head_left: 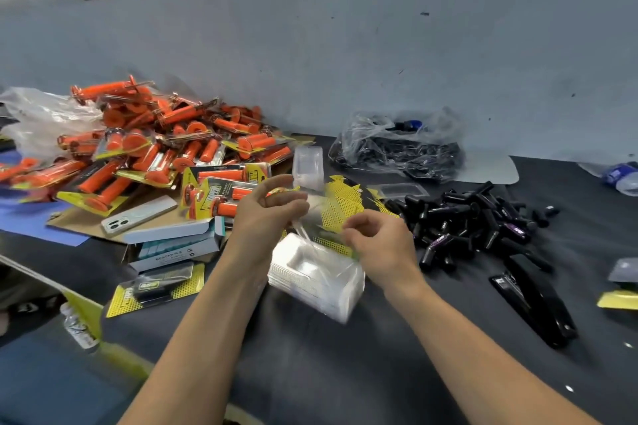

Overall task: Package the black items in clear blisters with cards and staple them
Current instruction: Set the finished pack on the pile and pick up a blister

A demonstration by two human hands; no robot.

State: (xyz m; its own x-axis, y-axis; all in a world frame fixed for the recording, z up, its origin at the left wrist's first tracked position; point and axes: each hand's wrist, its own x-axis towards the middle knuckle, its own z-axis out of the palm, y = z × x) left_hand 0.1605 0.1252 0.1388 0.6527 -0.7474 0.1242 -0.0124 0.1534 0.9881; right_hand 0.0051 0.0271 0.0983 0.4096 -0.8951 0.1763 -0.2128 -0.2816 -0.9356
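Note:
My left hand (267, 209) and my right hand (378, 238) both pinch a single clear blister (319, 214), held up between them above a stack of clear blisters (316, 274) on the dark table. Behind the hands lie yellow-and-black cards (345, 198). A heap of loose black items (473, 221) lies to the right of my right hand. A black stapler (533, 300) lies near the right front. One finished pack (155, 288) with a yellow card rests at the left.
A big pile of packaged orange grips (155, 145) fills the back left. A phone (138, 216) and small boxes (176, 245) lie beside it. A plastic bag of black parts (400, 148) sits at the back. Another upright blister stack (307, 166) stands behind the hands.

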